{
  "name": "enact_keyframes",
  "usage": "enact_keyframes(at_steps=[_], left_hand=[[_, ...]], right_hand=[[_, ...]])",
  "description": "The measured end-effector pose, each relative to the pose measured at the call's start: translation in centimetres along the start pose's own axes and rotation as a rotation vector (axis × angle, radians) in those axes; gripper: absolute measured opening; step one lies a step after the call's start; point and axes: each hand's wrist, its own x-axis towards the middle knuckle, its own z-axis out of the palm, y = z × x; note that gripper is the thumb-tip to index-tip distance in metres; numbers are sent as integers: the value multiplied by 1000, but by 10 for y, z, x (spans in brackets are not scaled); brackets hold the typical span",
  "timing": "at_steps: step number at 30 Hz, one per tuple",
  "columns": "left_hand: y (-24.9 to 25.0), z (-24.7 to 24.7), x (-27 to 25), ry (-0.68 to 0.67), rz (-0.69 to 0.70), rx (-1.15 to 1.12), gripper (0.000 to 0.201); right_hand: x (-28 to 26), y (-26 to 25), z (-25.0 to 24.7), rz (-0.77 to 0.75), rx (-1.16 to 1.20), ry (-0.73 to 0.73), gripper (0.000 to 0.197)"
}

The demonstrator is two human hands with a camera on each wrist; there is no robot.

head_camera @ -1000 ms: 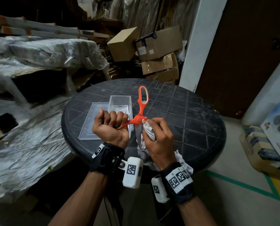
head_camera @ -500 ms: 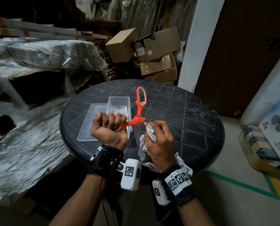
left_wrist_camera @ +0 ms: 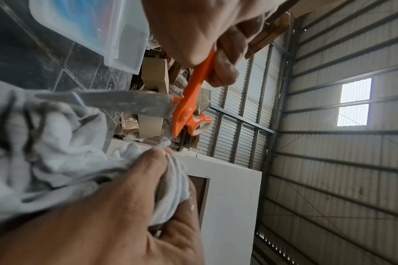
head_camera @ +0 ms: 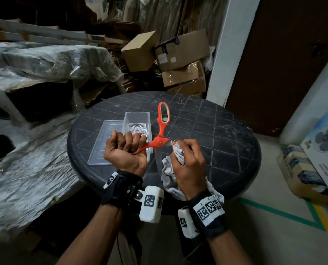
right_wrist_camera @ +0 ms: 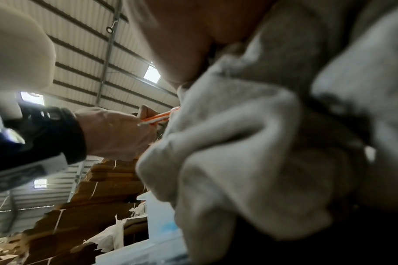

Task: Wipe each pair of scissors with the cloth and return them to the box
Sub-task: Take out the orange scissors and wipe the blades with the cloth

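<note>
Orange-handled scissors (head_camera: 160, 138), spread wide open, are held above the near half of a round dark counter (head_camera: 216, 134), between my two hands. My left hand (head_camera: 125, 152) is a closed fist, its fingers (head_camera: 135, 139) curled tight around the lower handle loop, while the other loop stands free and points away from me over the counter. One steel blade (left_wrist_camera: 116, 102) reaches toward the cloth, and in the left wrist view it looks dull and smeared. My right hand (head_camera: 188, 161) pinches a bunched grey-white cloth (head_camera: 168, 169), fingers and thumb closed on a fold of it just beside the scissors' pivot; whether the cloth touches the second blade I cannot tell. The rest of the cloth hangs down past my wrist and over the counter's near edge. Behind my left fist sits a clear plastic box (head_camera: 138, 123) with a ribbed floor, and its clear lid (head_camera: 105, 144) lies flat just to its left, touching it. Beyond the counter stand stacked cardboard cartons (head_camera: 180, 60) against a white pillar (head_camera: 226, 46), with a dark brown door (head_camera: 285, 60) to the right and plastic-wrapped bundles (head_camera: 44, 62) to the left
</note>
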Motion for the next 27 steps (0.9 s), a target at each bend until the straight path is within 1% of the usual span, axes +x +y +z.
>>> enact_keyframes(at_steps=[3,6,8,10,13,21,25,27], left_hand=[[0,-2,1,-14,-7,-11,51],[0,-3,1,-26,-9,-23,53],[0,-4,2,-13,-11,-30,53],[-1,-3,3,-4,-15,-32,53],[-2,-2,1,-10,-18,-5,52],[-1,-6,2,-47,-11,12,53],[-1,-4,4,-31,-13,-7,52],[-2,-2,3,-26,-13,0,52]], right_hand=[[2,5,-3,52,-15,3,24],[5,7,-4,112,-12,48,22],[6,6,-6,118,2,82,22],[5,0,-7,85,19,66,22],[4,-4,-3,53,24,1,20],[12,12,-9,218,32,11,13],[17,6,-13,233,113,58,12],[19,0,-12,212,118,44,12]])
